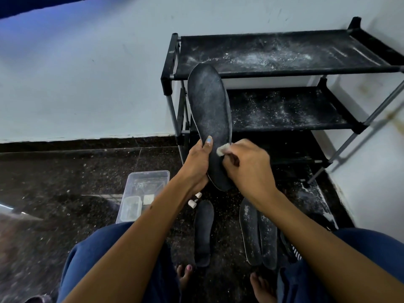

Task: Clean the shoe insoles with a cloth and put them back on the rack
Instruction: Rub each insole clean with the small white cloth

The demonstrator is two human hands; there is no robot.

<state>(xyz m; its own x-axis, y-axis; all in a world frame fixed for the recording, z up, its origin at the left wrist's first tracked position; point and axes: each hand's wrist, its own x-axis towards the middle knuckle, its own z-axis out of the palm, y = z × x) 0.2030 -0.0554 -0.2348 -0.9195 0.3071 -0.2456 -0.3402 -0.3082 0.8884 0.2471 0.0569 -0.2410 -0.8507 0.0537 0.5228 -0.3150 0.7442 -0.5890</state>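
Insole gripped by left hand; right hand pinches cloth (mostly hidden)

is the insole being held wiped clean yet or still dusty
Still dusty. The held insole shows white powder over most of its upper surface; the right hand presses a small cloth only near its lower part.

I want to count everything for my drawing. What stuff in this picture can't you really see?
- Cloth, head view: only a small white bit shows; the right hand covers the rest.
- Held insole: its underside faces away, and the left hand hides part of its left edge.
- Rack: its right end is cut off by the picture's edge.
- Clear box: its contents are too small and blurred to name.
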